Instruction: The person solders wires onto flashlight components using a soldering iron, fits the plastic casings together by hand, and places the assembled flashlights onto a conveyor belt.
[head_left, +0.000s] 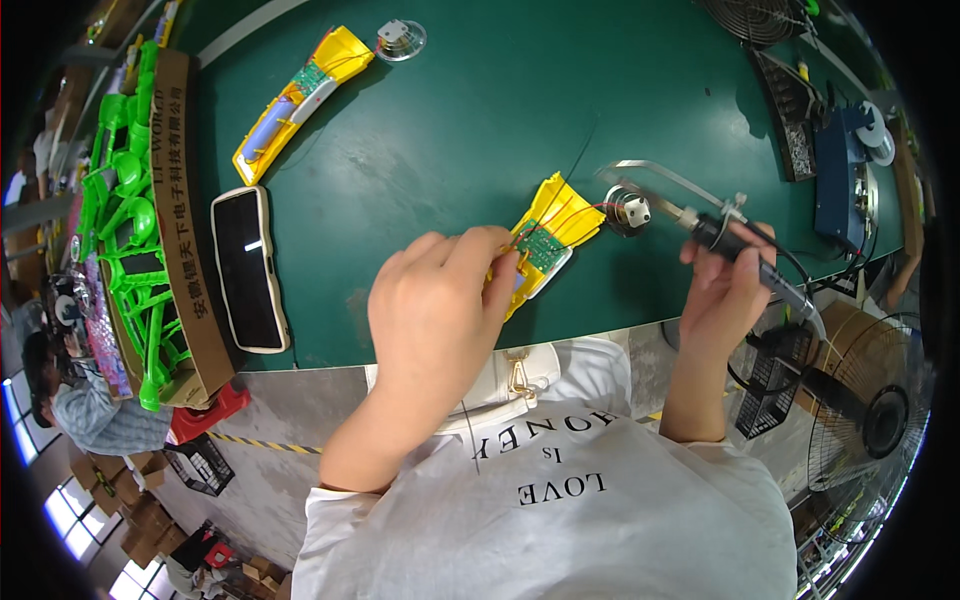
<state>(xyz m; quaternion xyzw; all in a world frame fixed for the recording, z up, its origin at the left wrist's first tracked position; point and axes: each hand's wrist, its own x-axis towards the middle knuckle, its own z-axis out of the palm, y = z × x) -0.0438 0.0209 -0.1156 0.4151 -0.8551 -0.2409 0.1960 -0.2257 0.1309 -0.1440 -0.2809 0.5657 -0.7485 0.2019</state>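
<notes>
My left hand (435, 300) is closed, thumb and forefinger pinched on a thin wire beside a green circuit board (541, 247). The board sits in a yellow plastic casing (568, 215) on the green table (450, 120); my fingers cover its near left part. Thin wires join the board to a small round speaker (630, 210) right of the casing. In my right hand (722, 295) is a black-handled soldering iron (712, 235), fitted with a bent metal arm (665, 172). Its tip points left, over the speaker and apart from the board.
At the far left lies another yellow casing (347, 58) with a blue battery (268, 130) and a speaker (400, 40). A phone (248, 270) lies beside a cardboard box (190, 220) of green plastic parts (130, 220). A blue soldering station (838, 180) stands right; below is a fan (885, 420).
</notes>
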